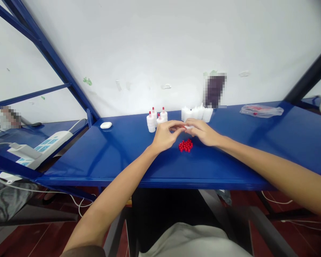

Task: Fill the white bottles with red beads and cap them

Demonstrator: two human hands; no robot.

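Observation:
My left hand (166, 136) pinches a small red cap (184, 127) between thumb and fingertips. My right hand (203, 132) is closed around a white plastic bottle (188, 127), mostly hidden by the fingers. Both hands meet above the table, cap and bottle touching or nearly so. Just below them lies a pile of loose red caps (185, 145). Behind my left hand, several white bottles with red caps (151, 122) stand upright. White bottles without red caps (196, 114) are grouped behind my right hand.
The blue table (117, 153) runs along a white wall. A white rounded case (106, 125) lies at the left, and a clear plastic bag (261, 110) with red bits inside at the right. A power strip (40, 151) with cables sits beyond the blue frame.

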